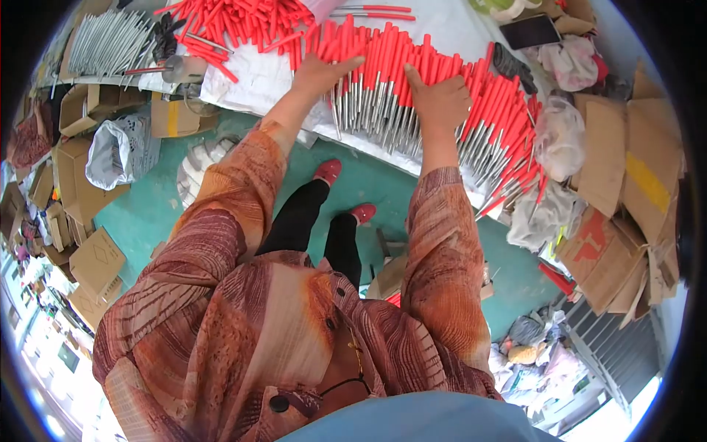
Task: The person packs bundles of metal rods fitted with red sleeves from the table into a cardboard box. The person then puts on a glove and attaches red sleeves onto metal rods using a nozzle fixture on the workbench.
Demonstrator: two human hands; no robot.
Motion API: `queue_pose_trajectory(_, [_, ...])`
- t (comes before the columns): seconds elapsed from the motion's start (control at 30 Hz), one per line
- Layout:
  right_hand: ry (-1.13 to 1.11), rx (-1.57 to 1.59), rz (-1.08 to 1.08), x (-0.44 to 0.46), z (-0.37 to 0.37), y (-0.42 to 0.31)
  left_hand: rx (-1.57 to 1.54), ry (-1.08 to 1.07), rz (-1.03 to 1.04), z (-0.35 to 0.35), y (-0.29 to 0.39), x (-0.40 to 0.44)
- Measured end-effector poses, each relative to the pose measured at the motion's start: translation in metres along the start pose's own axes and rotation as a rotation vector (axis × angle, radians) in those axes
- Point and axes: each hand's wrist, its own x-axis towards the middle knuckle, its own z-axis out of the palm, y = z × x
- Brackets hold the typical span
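A long row of red-handled metal rods (383, 55) lies along the near edge of a white-covered table (228, 92), with red ends away from me and silver ends toward me. My left hand (320, 76) is over the left part of the row. Its thumb stretches right across the red handles, while its fingers are largely hidden among them. Further right, my right hand (442, 102) grips handles in the row, with its thumb pointing away from me and its fingers curled. Between the hands the rods stand packed side by side. More rods fan out beyond my right hand.
Behind my left hand is a heap of red handles (221, 22). Bare silver rods (110, 40) lie far left. A dark glove (513, 66) and a phone-like black slab (530, 32) lie at right. Cardboard boxes (633, 162) stand on the right; a white sack (118, 151) stands left.
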Motion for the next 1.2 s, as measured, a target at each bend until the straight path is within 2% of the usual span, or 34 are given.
queue_pose_trajectory(0.03, [0.012,0.007,0.010,0.001,0.002,0.000,0.003,-0.005,-0.004,0.012,0.004,-0.002])
queue_pose_trajectory(0.1, [0.048,0.015,0.009,0.001,0.005,-0.008,0.025,0.003,0.112,0.028,0.018,-0.004])
queue_pose_trajectory(0.13, [0.085,0.022,0.001,-0.001,0.004,-0.012,0.025,-0.001,0.115,0.028,0.025,-0.007])
queue_pose_trajectory(0.2, [0.007,0.111,-0.005,-0.003,0.005,-0.015,-0.002,-0.074,0.026,0.024,0.035,-0.016])
queue_pose_trajectory(0.27, [-0.045,0.426,0.048,0.002,0.012,-0.022,-0.036,-0.043,0.066,0.032,0.029,-0.012])
queue_pose_trajectory(0.3, [0.117,0.384,-0.022,-0.003,0.015,-0.028,-0.303,-0.099,0.171,0.036,0.034,-0.020])
queue_pose_trajectory(0.33, [0.120,0.388,-0.012,-0.002,0.014,-0.025,-0.572,-0.158,0.268,0.038,0.037,-0.025])
queue_pose_trajectory(0.4, [-0.004,0.582,0.000,0.001,0.004,-0.019,-0.527,-0.155,0.244,0.042,0.031,-0.016])
queue_pose_trajectory(0.43, [-0.084,0.802,0.063,0.003,-0.008,-0.018,-0.650,-0.229,0.066,0.035,0.042,-0.022])
queue_pose_trajectory(0.47, [-0.086,0.801,0.059,0.003,-0.007,-0.017,-0.773,-0.300,-0.113,0.030,0.048,-0.026])
queue_pose_trajectory(0.53, [-0.226,1.362,0.071,0.004,-0.005,-0.019,-0.878,-0.363,-0.061,0.040,0.052,-0.027])
queue_pose_trajectory(0.57, [-0.407,1.620,0.036,0.008,-0.007,-0.015,-0.933,-0.422,-0.004,0.043,0.054,-0.026])
queue_pose_trajectory(0.63, [-0.469,1.682,0.063,0.017,0.007,0.001,-0.949,-0.526,0.063,0.044,0.070,-0.033])
queue_pose_trajectory(0.73, [-0.595,1.822,0.103,0.023,0.007,0.024,-0.882,-0.555,0.186,0.062,0.079,-0.029])
queue_pose_trajectory(0.8, [-0.665,2.062,0.324,0.023,0.014,0.037,-0.830,-0.494,0.204,0.074,0.083,-0.031])
queue_pose_trajectory(0.83, [-0.706,2.051,0.317,0.015,0.006,0.030,-0.764,-0.467,0.217,0.071,0.083,-0.035])
queue_pose_trajectory(0.87, [-0.599,1.969,0.132,0.008,-0.005,0.026,-0.773,-0.435,0.211,0.063,0.077,-0.040])
queue_pose_trajectory(0.9, [-0.488,1.881,-0.049,0.003,-0.016,0.021,-0.800,-0.465,0.314,0.053,0.076,-0.049])
queue_pose_trajectory(0.93, [-0.514,1.880,-0.065,-0.002,-0.020,0.011,-0.820,-0.496,0.424,0.043,0.075,-0.052])
queue_pose_trajectory(1.0, [-0.351,1.772,-0.291,-0.023,-0.020,-0.016,-0.832,-0.435,0.475,0.016,0.059,-0.053])
queue_pose_trajectory(1.1, [-0.432,1.762,-0.278,-0.050,-0.033,-0.073,-0.745,-0.460,0.542,-0.055,0.047,-0.060])
queue_pose_trajectory(1.2, [-0.562,1.769,-0.390,-0.058,-0.028,-0.116,-0.510,-0.228,0.634,-0.105,0.027,-0.048])
